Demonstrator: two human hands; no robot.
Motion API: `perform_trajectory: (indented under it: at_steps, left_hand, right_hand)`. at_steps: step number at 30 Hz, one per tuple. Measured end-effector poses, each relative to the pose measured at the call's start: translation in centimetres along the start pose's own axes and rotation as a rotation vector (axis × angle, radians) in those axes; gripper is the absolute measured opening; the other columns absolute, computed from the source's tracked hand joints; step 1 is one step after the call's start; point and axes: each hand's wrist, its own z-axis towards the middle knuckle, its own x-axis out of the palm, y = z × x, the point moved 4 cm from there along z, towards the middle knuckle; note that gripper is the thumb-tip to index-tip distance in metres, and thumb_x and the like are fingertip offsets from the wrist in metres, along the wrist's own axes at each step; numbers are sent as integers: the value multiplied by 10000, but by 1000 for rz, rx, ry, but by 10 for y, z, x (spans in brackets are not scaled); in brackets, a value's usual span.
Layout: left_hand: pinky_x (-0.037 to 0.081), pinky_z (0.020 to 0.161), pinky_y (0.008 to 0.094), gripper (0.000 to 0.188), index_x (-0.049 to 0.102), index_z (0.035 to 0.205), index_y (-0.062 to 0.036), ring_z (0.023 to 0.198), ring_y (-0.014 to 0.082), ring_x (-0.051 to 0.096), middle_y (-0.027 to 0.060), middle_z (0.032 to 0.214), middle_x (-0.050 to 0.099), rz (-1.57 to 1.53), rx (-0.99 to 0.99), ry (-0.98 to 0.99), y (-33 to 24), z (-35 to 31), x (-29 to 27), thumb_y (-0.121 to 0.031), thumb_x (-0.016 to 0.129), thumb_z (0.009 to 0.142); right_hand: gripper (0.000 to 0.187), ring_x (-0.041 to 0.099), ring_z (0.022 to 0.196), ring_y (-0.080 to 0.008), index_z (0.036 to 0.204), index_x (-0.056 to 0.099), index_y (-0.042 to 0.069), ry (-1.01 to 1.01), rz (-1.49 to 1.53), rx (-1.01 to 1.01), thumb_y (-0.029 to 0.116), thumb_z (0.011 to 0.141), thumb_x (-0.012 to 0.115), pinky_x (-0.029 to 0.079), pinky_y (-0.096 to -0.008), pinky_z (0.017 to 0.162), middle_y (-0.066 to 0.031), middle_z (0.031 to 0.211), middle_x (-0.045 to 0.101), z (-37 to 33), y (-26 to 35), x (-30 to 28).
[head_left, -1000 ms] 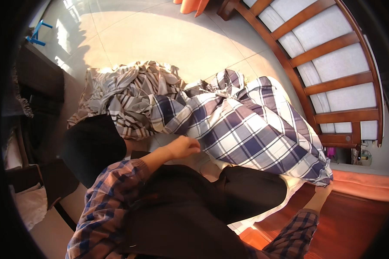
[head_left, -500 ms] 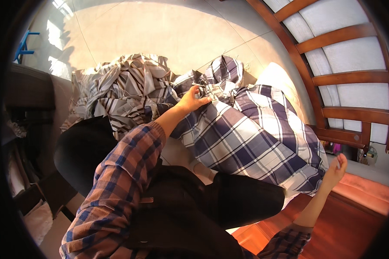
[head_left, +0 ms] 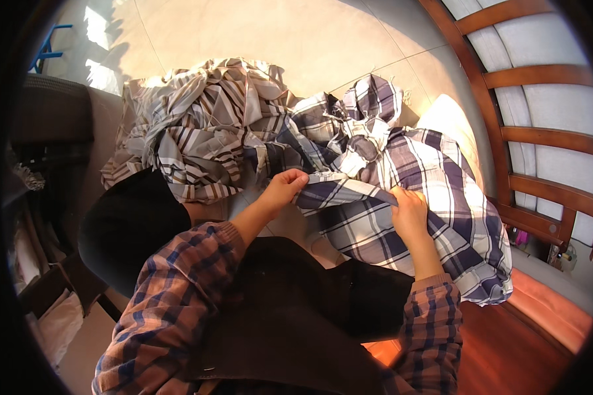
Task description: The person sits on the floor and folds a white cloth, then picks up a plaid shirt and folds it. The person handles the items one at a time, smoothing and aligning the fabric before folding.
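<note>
A plaid cloth [head_left: 369,230] in navy, white and grey lies bunched in front of me, its right part spread over my knee. My left hand [head_left: 283,189] pinches its near edge between thumb and fingers. Further right along the same fold, my right hand [head_left: 412,214] grips the cloth, so a strip stretches between the two hands. Left of it, touching, lies a heap of striped cloth [head_left: 204,138] in beige, brown and white with frayed edges.
Wooden slatted furniture [head_left: 540,135] with pale cushions stands on the right. Beside my right arm are an orange-red cushion [head_left: 550,293] and a reddish wooden surface [head_left: 507,345]. A dark piece of furniture [head_left: 56,115] stands left, a blue frame [head_left: 49,49] beyond it on the tiled floor [head_left: 244,29].
My right hand has come in from the far right and taken hold of the plaid cloth. My left hand has moved nearer to me, closing on its edge. The view has shifted slightly.
</note>
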Motion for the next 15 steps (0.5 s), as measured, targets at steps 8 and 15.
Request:
perform_trajectory:
  at_steps: [8,15]
  left_hand:
    - [388,636,169,160,576,992,-76,681,23,451,-72,794,536,-119,12,158,-8,-59,22,-187,557,878]
    - [427,787,238,229,564,1028,-27,871,75,506,-5,934,577,127,217,166,-12,-102,34,-68,622,810]
  right_hand:
    - [322,553,909,-280,1017,553,2,45,552,-8,86,719,642,423,-343,802,-122,986,568,3,55,-35]
    - [211,475,668,-84,871,611,-16,537,962,247,187,814,602,386,-228,596,-18,756,570,29,101,41]
